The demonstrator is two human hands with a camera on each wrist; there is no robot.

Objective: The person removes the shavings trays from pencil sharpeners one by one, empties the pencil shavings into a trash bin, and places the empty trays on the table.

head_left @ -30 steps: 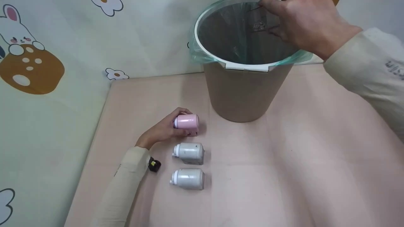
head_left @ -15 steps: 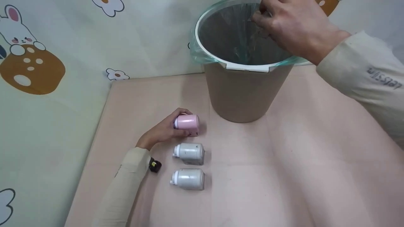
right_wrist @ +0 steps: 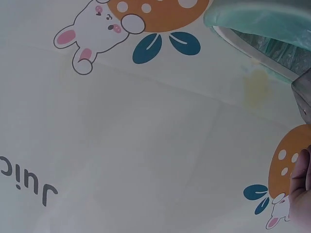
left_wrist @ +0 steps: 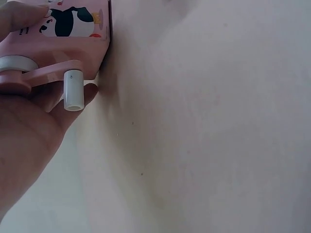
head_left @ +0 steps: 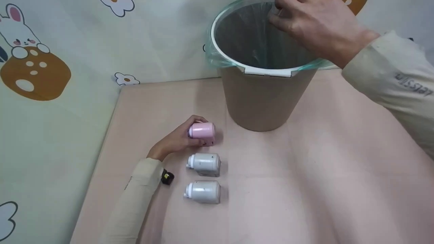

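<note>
My left hand (head_left: pixel 173 140) grips a pink crank pencil sharpener (head_left: pixel 202 130) lying on the pink surface, thumb on one side and fingers round the other. In the left wrist view the sharpener's crank has a white handle (left_wrist: pixel 73 92), and a cartoon picture covers one side. My right hand (head_left: pixel 315 27) is over the mouth of a brown bin (head_left: pixel 264 101), pinching a small clear plastic drawer (right_wrist: pixel 302 99), mostly hidden behind the fingers in the head view. Two grey sharpeners (head_left: pixel 204 164) lie in line with the pink one, nearer to me.
A green see-through liner (head_left: pixel 217 57) hangs over the bin's white rim (head_left: pixel 268 72). Behind stands a pale wall sheet (head_left: pixel 162 44) printed with rabbits and flowers. A small black device (head_left: pixel 167 177) sits at my left cuff.
Over the bin, my right hand has turned and shifted slightly left, so the clear drawer shows less than before. My left hand has stayed on the pink sharpener.
</note>
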